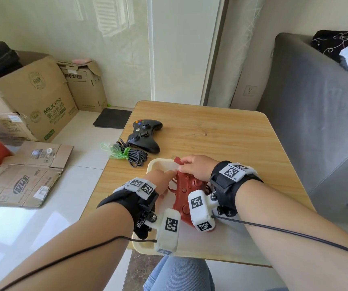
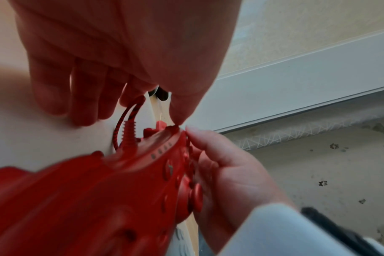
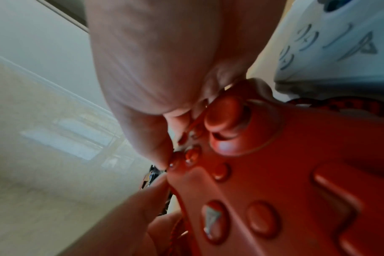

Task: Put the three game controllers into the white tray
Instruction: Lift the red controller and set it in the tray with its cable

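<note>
A red game controller point(image 1: 184, 190) stands tilted in the white tray point(image 1: 160, 163) at the table's near edge. My left hand point(image 1: 160, 181) pinches its far end from the left, thumb on top and fingers curled behind beside its red braided cable point(image 2: 129, 112). My right hand point(image 1: 196, 168) curls over the same end, fingers on the button face point(image 3: 285, 181). A white piece with embossed symbols point(image 3: 340, 43), perhaps a white controller, shows beside the red one. A black controller point(image 1: 144, 135) lies on the table beyond the tray.
The black controller's coiled cable point(image 1: 135, 156), tied with a green band, lies at the table's left edge just beyond the tray. A grey sofa point(image 1: 316, 133) stands on the right. Cardboard boxes point(image 1: 32, 97) sit on the floor at left.
</note>
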